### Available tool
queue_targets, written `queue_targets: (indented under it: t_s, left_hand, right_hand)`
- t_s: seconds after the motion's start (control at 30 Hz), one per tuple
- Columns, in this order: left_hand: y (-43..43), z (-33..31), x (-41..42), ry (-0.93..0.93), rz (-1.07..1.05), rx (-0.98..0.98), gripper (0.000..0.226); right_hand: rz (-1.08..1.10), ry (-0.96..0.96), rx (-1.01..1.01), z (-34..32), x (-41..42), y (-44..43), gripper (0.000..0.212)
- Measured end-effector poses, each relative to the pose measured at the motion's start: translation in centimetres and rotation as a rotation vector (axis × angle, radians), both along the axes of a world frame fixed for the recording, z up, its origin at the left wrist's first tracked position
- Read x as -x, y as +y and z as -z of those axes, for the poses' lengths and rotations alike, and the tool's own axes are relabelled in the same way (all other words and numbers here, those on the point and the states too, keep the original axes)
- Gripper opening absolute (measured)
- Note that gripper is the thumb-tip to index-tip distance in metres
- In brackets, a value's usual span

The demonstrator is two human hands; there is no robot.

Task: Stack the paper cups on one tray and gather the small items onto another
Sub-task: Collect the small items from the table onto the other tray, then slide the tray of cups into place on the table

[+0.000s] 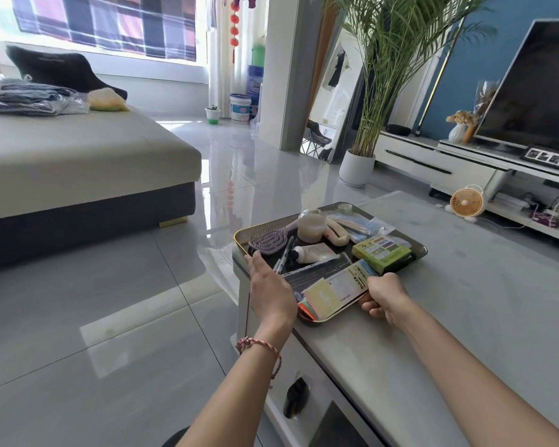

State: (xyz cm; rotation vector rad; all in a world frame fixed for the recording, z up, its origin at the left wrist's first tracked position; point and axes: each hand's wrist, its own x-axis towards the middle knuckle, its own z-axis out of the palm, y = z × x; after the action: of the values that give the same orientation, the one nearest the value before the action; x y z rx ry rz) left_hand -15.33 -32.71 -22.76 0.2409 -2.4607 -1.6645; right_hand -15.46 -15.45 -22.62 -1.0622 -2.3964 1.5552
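only legible print: "ruler" on the yellow-and-white ruler pack (352, 280) lying in the dark rectangular tray with a gold rim (265, 229); the small green cardboard box (381, 253) beside it has lettering too small to read. the tray sits on the near corner of the pale grey stone-topped table (465, 285), loaded with small items including a lilac plastic hairbrush (268, 241). right hand (383, 296) grips the near rim, fingers curled under and thumb on top; left hand (271, 285) lies over the left rim, fingers hidden, cannot tell their grip.

sofa (78, 162) | palm (357, 166) | television (536, 85) | fan (466, 201)
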Motion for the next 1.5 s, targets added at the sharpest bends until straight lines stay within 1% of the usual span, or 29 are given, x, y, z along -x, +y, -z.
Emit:
queue_targets:
  t_s: [0.27, 0.43, 0.53, 0.83, 1.0, 1.1, 1.13, 1.17, 1.2, 1.27, 1.3, 1.33, 1.37, 1.43, 1.5]
  left_hand:
    - [-0.1, 0.2, 0.3, 0.001, -0.007, -0.023, 0.053]
    - [0.0, 0.5, 0.0, 0.014, -0.015, 0.039, 0.050]
    - [-0.1, 0.4, 0.0, 0.024, -0.023, 0.068, 0.047]
    - [-0.2, 1.1, -0.1, 0.060, -0.037, 0.074, 0.048]
    - [-0.4, 0.9, 0.1, 0.014, -0.045, 0.044, 0.052]
    - [-0.7, 0.5, 0.0, -0.048, -0.019, -0.065, 0.054]
    - [-0.9, 0.4, -0.1, -0.032, -0.018, -0.096, 0.054]
    - [-1.0, 0.1, -0.3, 0.021, -0.035, -0.086, 0.054]
    - [-0.6, -0.3, -0.9, 0.115, -0.052, -0.032, 0.052]
    - [0.6, -1.4, -3.4, 0.369, -0.071, 0.065, 0.046]
    - [1.7, -1.8, -5.0, 0.480, -0.030, 0.068, 0.043]
    - [3.2, -2.4, -7.1, 0.551, 0.064, 0.061, 0.041]
    - [4.8, -2.4, -9.1, 0.568, 0.180, 0.051, 0.039]
    - [8.2, -2.6, -12.7, 0.507, 0.449, 0.042, 0.032]
    - [11.3, -3.1, -15.3, 0.409, 0.642, 0.078, 0.028]
  right_hand:
    - [0.005, 0.035, 0.010, 0.0, -0.2, -0.2, 0.033]
    - [-0.007, 0.048, 0.017, 0.0, -0.9, -0.1, 0.031]
    - [-0.013, 0.047, 0.000, 0.3, -0.6, 0.0, 0.033]
    - [-0.004, 0.031, -0.003, 0.1, -0.9, 0.0, 0.036]
    - [0.029, 0.068, 0.009, 0.5, -1.2, 0.0, 0.033]
    - [0.008, 0.129, 0.108, 0.2, -1.9, 0.0, 0.019]
    - [-0.008, 0.148, 0.155, -0.1, -2.3, 0.0, 0.018]
    - [-0.030, 0.158, 0.195, -0.4, -2.8, 0.0, 0.018]
    - [-0.047, 0.169, 0.213, -0.9, -3.8, 0.3, 0.019]
    - [-0.075, 0.190, 0.215, -1.8, -6.0, 0.9, 0.019]
    - [-0.082, 0.208, 0.220, -2.3, -7.3, 1.3, 0.018]
    - [-0.071, 0.234, 0.234, -3.0, -9.0, 2.0, 0.017]
    - [-0.062, 0.255, 0.237, -3.6, -10.8, 2.7, 0.017]
    - [-0.041, 0.287, 0.200, -5.0, -14.9, 4.3, 0.019]
    - [-0.001, 0.312, 0.117, -6.4, -18.6, 5.7, 0.023]
